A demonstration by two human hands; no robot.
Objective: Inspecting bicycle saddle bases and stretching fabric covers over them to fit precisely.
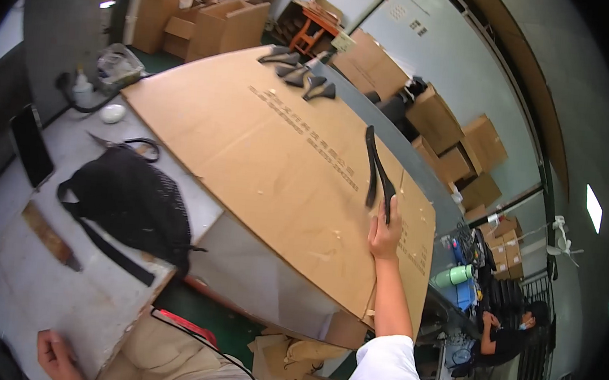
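Curved black piece, one in number, was in our right hand, whose fingers were closed around its near end, above the right-hand part of one big cardboard sheet. Its outline showed two prongs, though we could not tell whether these were one forked part or two parts side by side. Our one left hand was at the near edge of the grey-white table, its fingers loosely curled; we saw nothing in it, and could not tell whether it touched the tabletop. At the sheet's far end lay several dark shaped parts, too overlapped for us to count surely. On the table to our left we had one black mesh bag, one pair of scissors, one round white object, one brown strip and one dark phone. One co-worker was off to the right.
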